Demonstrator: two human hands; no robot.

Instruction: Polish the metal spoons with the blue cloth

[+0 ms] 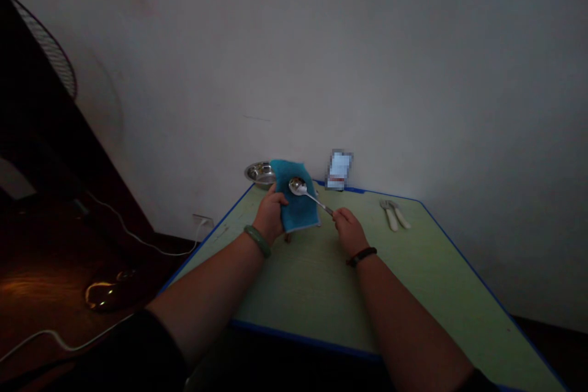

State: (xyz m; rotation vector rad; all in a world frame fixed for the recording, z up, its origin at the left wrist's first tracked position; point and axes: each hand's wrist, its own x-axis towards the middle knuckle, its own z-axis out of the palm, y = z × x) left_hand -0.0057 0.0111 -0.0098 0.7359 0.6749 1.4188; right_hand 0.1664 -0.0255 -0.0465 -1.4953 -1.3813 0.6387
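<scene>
In my left hand [271,215] is a blue cloth [301,211], spread over the fingers with the thumb on its near face. My right hand [349,229] grips the end of a metal spoon [298,187] by its handle. The spoon's bowl lies in front of the cloth's middle; whether it presses on the cloth I cannot tell. Behind the cloth, to the left, stands a shiny metal bowl [258,173], partly hidden by it. Small things at the cloth's right and lower edges are mostly covered.
The green table [316,294] has blue edging and meets the wall. Two white-handled utensils [395,215] lie at the right rear. A blurred upright screen [339,170] leans at the back. On the left are a fan [46,43] and a white cable [142,248] near a wall socket [203,220].
</scene>
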